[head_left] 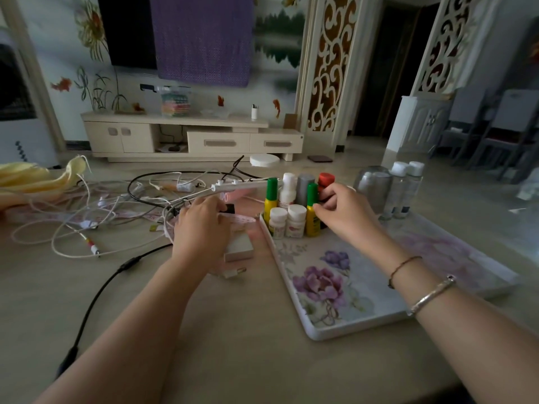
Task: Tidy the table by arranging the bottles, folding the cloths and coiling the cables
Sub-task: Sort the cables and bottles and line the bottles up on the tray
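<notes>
Right hand grips a green-capped yellow bottle standing among the clustered bottles in the far left corner of the floral tray. Left hand rests curled over a small black object; grip unclear. Tangled cables and yellow cloth lie left on the worktop.

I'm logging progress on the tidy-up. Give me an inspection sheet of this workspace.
Surface: beige table, floral tray on it.
Job's things: small bottles grouped in the tray's far corner; two clear bottles beyond; yellow cloth unfolded.
Clutter: small box.
Hands: right hand fingers on a green-capped bottle; left hand on the cable pile.
Cables: white cables and black cable tangled, uncoiled.
Surroundings: TV cabinet.
</notes>
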Motion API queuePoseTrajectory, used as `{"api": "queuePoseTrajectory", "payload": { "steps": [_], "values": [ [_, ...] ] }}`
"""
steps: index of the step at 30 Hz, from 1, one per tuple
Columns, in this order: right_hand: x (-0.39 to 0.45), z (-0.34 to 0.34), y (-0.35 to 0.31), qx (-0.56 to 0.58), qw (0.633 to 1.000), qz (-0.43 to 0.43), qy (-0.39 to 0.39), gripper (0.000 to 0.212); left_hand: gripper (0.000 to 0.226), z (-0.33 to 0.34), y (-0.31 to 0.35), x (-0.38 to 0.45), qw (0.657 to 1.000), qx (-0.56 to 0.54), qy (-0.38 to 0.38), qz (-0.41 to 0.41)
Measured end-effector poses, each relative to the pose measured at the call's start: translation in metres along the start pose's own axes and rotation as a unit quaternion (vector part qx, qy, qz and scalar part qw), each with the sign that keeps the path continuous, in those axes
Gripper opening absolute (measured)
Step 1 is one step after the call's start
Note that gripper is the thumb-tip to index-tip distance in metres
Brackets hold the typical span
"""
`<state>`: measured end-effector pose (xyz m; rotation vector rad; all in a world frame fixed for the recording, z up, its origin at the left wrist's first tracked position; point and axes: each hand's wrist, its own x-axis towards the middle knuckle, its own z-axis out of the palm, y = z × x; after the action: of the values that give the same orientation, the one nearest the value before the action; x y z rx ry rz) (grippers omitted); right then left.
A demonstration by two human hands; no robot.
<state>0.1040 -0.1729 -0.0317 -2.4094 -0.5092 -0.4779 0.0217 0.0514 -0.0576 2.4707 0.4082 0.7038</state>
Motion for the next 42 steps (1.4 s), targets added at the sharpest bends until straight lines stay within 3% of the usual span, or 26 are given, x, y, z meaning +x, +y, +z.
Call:
{"api": "queuePoseTrajectory", "payload": {
  "steps": [5,11,24,28,31,36,42],
  "values": [
    [-0.005,0.001,0.002,-0.007,1.0,0.013,-0.007,0.018,0.032,-0.002,0.0,-0.001,1.0,-0.007,-0.003,-0.002],
    [-0.009,0.006,0.005,-0.068,0.992,0.059,-0.086,0.028,0.03,-0.005,0.001,-0.004,1.0,-0.005,-0.003,-0.006],
    [-0.014,0.009,0.002,-0.061,0.994,0.055,-0.073,0.018,0.03,-0.007,-0.001,-0.003,1.0,-0.017,-0.006,-0.019],
    [-0.024,0.0,-0.009,-0.059,0.998,0.016,-0.033,0.013,0.031,-0.015,-0.006,0.0,0.998,-0.044,0.013,-0.035],
    [-0.033,-0.004,-0.035,-0.008,0.997,-0.073,-0.02,0.011,0.032,-0.026,-0.014,0.001,0.997,-0.023,0.01,-0.074],
    [-0.026,0.021,-0.096,0.001,0.978,-0.192,-0.085,0.009,0.031,-0.036,-0.026,0.0,0.989,0.045,-0.05,-0.131],
    [0.022,0.091,-0.129,-0.16,0.961,-0.154,-0.165,0.027,0.03,-0.041,-0.04,0.005,0.986,0.054,-0.053,-0.148]
  ]
}}
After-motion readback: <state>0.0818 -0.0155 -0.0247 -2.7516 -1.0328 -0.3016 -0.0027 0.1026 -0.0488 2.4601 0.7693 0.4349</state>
